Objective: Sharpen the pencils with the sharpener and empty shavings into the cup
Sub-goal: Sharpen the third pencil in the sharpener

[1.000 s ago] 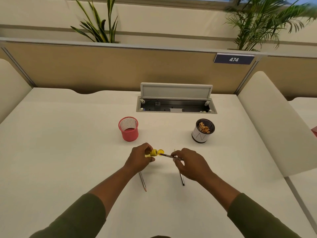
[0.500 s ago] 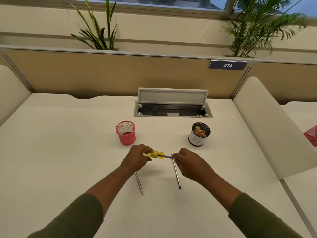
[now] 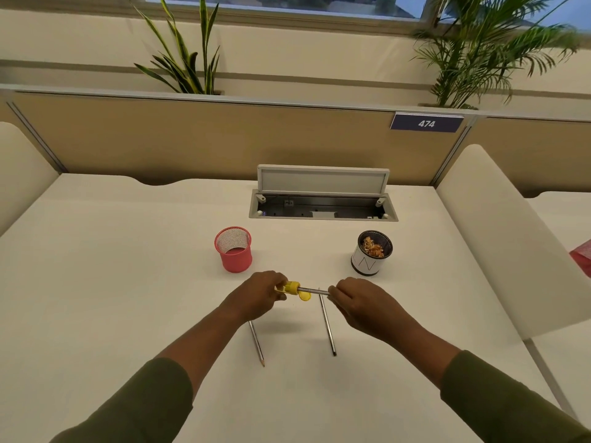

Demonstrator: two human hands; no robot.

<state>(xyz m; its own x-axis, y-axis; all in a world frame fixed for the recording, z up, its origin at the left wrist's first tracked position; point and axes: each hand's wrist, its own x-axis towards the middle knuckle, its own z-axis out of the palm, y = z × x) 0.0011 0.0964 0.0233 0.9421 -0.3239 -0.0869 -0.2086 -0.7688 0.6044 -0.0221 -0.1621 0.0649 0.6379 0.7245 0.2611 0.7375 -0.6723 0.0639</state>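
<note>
My left hand (image 3: 258, 298) grips a small yellow sharpener (image 3: 291, 289) just above the white desk (image 3: 96, 282). A grey pencil (image 3: 315, 290) sticks out of the sharpener to the right, and my right hand (image 3: 361, 303) pinches its free end. The sharpener's round yellow lid (image 3: 304, 296) hangs open below it. Two more pencils lie on the desk under my hands: one (image 3: 256, 343) below my left wrist, another (image 3: 328, 330) beside my right hand. A white cup (image 3: 367, 263) with a dark rim holds brown shavings at the right.
A pink mesh pot (image 3: 234, 251) stands left of centre behind my hands. An open cable hatch (image 3: 323, 199) is set into the desk's far middle. White side panels (image 3: 511, 251) flank the desk; a tan partition with plants rises behind.
The camera has tilted up a little, so everything sits lower in view. My hands stay joined at the sharpener and pencil, with the yellow lid now hanging below the sharpener.
</note>
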